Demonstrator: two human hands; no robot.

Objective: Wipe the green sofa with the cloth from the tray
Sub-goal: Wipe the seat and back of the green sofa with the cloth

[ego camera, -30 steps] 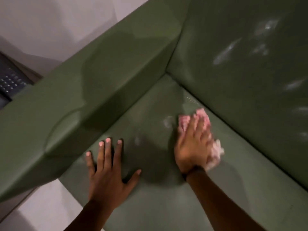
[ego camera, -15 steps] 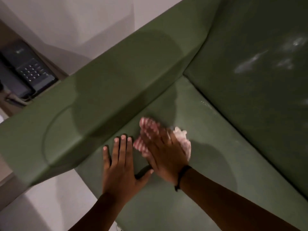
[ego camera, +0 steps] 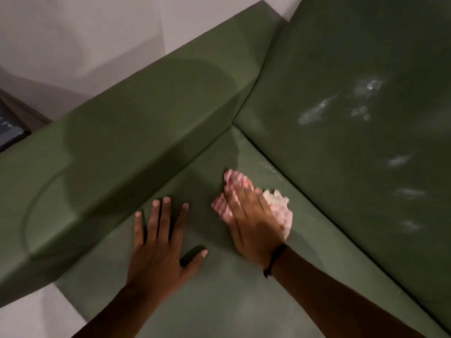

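The green sofa [ego camera: 317, 284] fills the view, with its seat in the middle, its armrest at the left and its backrest at the right. A pink and white striped cloth [ego camera: 280, 208] lies on the seat near the inner corner. My right hand [ego camera: 251, 220] presses flat on top of the cloth, which shows around my fingers and at the right. My left hand [ego camera: 161, 242] rests flat on the seat beside the armrest with its fingers spread, holding nothing. The tray is not in view.
The armrest [ego camera: 117, 172] rises along the left of the seat. The backrest [ego camera: 366, 147] carries several whitish smears. A dark phone-like object [ego camera: 9, 128] on a wooden surface shows at the far left edge. A pale floor lies at the lower left.
My right hand swept the cloth left across the seat toward my left hand, then back a little toward the inner corner. My left hand stayed planted on the seat.
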